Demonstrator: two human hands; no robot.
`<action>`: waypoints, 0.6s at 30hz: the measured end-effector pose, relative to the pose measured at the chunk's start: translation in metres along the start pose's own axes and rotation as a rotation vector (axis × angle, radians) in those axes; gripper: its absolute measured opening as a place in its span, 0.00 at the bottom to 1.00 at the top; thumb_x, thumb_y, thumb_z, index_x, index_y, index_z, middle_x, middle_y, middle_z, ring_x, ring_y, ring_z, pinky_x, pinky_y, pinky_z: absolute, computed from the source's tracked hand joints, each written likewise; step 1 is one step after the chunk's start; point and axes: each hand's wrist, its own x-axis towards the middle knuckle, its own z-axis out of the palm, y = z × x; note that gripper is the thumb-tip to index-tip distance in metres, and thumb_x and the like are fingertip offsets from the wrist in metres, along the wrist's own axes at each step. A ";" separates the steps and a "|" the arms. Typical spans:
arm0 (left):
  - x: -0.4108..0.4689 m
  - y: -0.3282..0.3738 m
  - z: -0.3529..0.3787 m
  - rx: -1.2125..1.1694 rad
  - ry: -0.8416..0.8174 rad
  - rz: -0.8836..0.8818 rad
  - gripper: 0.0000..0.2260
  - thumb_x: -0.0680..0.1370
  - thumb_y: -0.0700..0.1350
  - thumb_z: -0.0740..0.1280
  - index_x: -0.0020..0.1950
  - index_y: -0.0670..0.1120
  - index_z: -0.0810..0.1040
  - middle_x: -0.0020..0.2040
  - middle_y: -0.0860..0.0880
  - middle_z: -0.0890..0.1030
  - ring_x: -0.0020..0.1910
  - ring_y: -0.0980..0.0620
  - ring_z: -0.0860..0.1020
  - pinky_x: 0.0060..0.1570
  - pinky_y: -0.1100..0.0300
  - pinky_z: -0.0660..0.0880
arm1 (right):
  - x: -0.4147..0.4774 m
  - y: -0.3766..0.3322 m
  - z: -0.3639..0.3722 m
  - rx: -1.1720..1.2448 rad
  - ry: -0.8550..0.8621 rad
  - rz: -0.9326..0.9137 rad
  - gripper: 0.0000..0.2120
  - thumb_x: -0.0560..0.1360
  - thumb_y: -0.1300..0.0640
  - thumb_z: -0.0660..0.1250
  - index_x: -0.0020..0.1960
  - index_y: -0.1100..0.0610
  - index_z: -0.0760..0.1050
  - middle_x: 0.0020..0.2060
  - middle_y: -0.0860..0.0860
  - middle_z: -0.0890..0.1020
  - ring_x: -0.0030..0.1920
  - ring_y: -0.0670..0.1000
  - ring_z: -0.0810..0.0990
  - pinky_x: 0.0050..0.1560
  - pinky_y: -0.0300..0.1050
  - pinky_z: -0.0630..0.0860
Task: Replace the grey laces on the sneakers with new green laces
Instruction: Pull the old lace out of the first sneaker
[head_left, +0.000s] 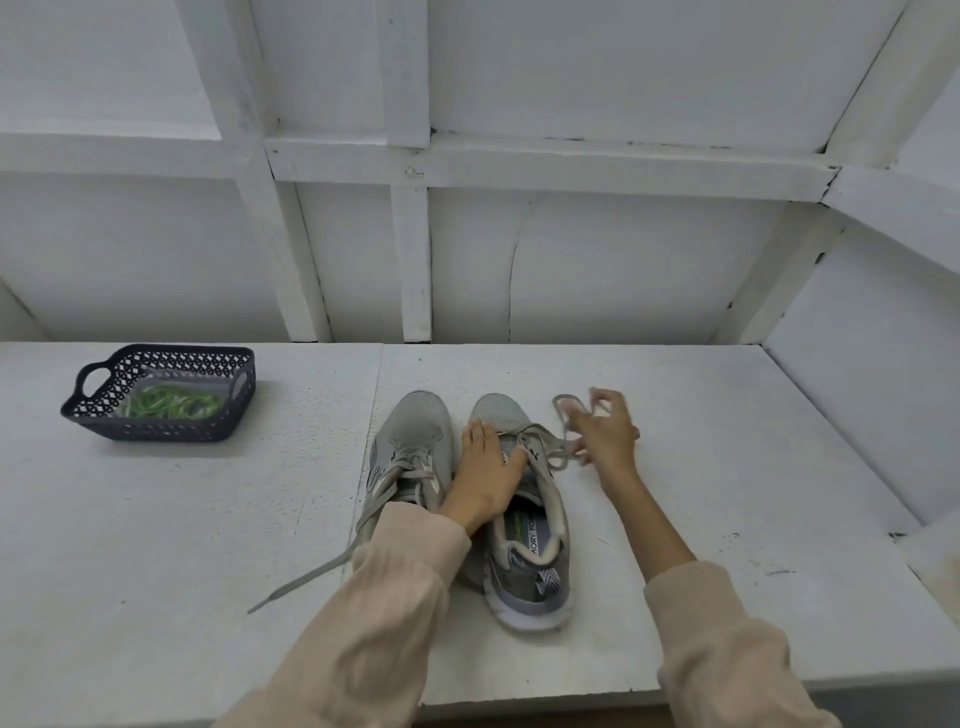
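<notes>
Two grey sneakers stand side by side on the white table, toes pointing away from me. My left hand (488, 467) rests flat on the tongue of the right sneaker (524, 540), thumb on its laces. My right hand (602, 431) hovers just right of that shoe, blurred, fingers curled round a loose loop of the grey lace (561, 415). The left sneaker (410, 447) is partly under my left forearm, and one end of its grey lace (306, 577) trails toward the front left. The green laces (174, 402) lie in a clear bag inside a dark basket.
The dark perforated basket (98, 415) with handles sits at the back left of the table. A white panelled wall rises right behind the table (727, 441), and a white side wall closes off the right end.
</notes>
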 end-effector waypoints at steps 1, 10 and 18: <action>0.000 0.000 0.000 0.002 0.003 -0.002 0.30 0.84 0.52 0.52 0.78 0.37 0.44 0.79 0.41 0.42 0.78 0.46 0.39 0.75 0.56 0.39 | -0.003 0.002 0.006 -0.060 -0.110 -0.031 0.15 0.73 0.56 0.74 0.56 0.55 0.71 0.35 0.54 0.81 0.20 0.47 0.74 0.18 0.35 0.66; 0.004 -0.002 -0.001 0.052 -0.024 -0.005 0.30 0.84 0.53 0.51 0.78 0.37 0.43 0.79 0.41 0.43 0.78 0.47 0.39 0.75 0.57 0.40 | 0.002 0.004 0.027 -0.622 -0.273 -0.315 0.05 0.75 0.60 0.68 0.42 0.53 0.78 0.38 0.47 0.81 0.41 0.48 0.78 0.41 0.44 0.72; 0.005 -0.002 -0.001 0.057 -0.017 -0.009 0.30 0.84 0.53 0.51 0.78 0.37 0.43 0.79 0.41 0.42 0.78 0.47 0.39 0.74 0.56 0.40 | 0.006 0.011 0.024 -0.619 -0.285 -0.366 0.08 0.78 0.64 0.64 0.54 0.56 0.75 0.48 0.47 0.79 0.47 0.48 0.78 0.46 0.45 0.72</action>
